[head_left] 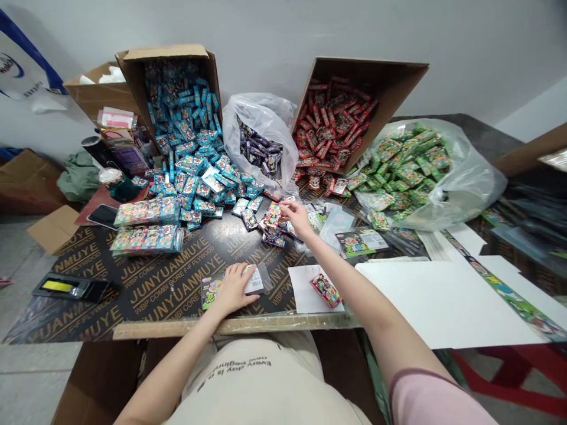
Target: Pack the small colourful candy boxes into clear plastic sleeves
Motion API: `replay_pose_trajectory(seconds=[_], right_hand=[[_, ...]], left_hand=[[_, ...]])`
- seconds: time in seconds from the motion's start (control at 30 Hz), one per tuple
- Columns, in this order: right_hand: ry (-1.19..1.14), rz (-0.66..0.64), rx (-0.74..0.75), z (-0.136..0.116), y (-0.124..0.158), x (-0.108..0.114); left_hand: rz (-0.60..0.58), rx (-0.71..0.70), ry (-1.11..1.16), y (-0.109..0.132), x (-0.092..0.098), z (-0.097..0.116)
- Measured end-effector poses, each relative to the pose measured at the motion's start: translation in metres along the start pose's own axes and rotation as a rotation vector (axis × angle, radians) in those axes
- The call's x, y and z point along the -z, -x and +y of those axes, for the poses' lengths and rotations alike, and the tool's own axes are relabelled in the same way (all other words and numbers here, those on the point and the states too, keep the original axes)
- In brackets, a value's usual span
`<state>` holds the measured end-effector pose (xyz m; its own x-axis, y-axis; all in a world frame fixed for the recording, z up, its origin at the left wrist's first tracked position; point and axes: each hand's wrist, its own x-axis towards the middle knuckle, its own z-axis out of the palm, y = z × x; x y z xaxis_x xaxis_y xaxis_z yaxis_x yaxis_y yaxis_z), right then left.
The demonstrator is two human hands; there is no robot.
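My left hand (pixel 234 289) lies with its fingers spread on a flat printed bag (pixel 254 282), dark with green lettering and a white label, near the table's front edge. With its fingertips, my right hand (pixel 297 218) pinches a small red printed box (pixel 272 213) over the middle of the table. Just under it are several small purple boxes (pixel 273 237), partly covered by the hand and the red box. Another red printed box (pixel 325 290) rests on a white sheet (pixel 303 289), beside my right forearm.
Blue boxes (pixel 190 183) spill from a carton at the back left. A clear bag (pixel 233 118) holds purple boxes; a carton (pixel 398 77) holds red ones. Green packets (pixel 411 171) fill a bag on the right. Bundled packs (pixel 146 239), a tape dispenser (pixel 73 288) and phone (pixel 103 216) lie left.
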<state>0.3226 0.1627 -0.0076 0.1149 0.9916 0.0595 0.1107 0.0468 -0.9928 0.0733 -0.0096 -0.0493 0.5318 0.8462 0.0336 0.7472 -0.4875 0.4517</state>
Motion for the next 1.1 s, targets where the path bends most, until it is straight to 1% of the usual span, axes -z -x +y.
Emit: replay_pose_trajectory(seconds=[0.1,0.2,0.23,0.3,0.4,0.47,0.5,0.57,0.63,0.7,0.77,0.83,0.9,0.93,1.0,1.07,1.1], right_hand=[[0.036,-0.065,-0.025,0.007,0.030,0.004],[0.111,-0.130,-0.013,0.014,0.057,0.005],[0.133,-0.128,-0.001,0.016,0.064,0.006],[0.224,-0.077,0.062,0.017,0.072,0.010],[0.532,0.002,0.226,0.019,0.071,0.014],[0.738,-0.011,0.297,0.023,0.065,0.013],[0.790,-0.026,0.301,0.026,0.061,0.012],[0.824,-0.031,0.289,0.032,0.053,0.007],[0.808,-0.009,0.276,0.036,0.047,0.003],[0.781,0.009,0.279,0.035,0.046,0.001],[0.756,0.014,0.298,0.028,0.053,0.000],[0.727,0.007,0.348,0.016,0.071,-0.002],[0.689,-0.013,0.438,0.003,0.101,-0.007],[0.667,-0.027,0.493,-0.002,0.119,-0.011],[0.633,-0.070,0.572,-0.011,0.157,-0.020],[0.609,-0.142,0.614,-0.015,0.189,-0.030],[0.603,-0.170,0.623,-0.017,0.201,-0.033]], left_hand=[[-0.008,-0.003,-0.015,0.000,0.001,0.001],[-0.010,-0.004,-0.026,0.000,0.001,0.001],[-0.009,-0.005,-0.029,0.000,0.001,0.001],[-0.006,-0.007,-0.034,0.000,0.001,0.000],[-0.007,-0.008,-0.040,0.000,0.000,-0.001],[-0.004,-0.010,-0.043,0.000,-0.001,0.000],[-0.002,-0.012,-0.046,0.000,0.000,0.000],[0.001,-0.015,-0.050,0.000,0.000,0.001],[0.004,-0.019,-0.052,0.000,0.000,0.001],[0.012,-0.020,-0.048,0.001,0.001,0.000],[0.017,-0.018,-0.035,0.001,0.003,0.001],[0.036,-0.006,0.013,0.000,0.006,0.004],[0.119,0.053,0.164,-0.003,0.010,0.012],[0.185,0.109,0.303,-0.005,0.013,0.018],[0.297,0.265,0.706,-0.013,0.019,0.031],[0.307,0.431,1.134,-0.020,0.024,0.043],[0.290,0.498,1.295,-0.023,0.026,0.048]])
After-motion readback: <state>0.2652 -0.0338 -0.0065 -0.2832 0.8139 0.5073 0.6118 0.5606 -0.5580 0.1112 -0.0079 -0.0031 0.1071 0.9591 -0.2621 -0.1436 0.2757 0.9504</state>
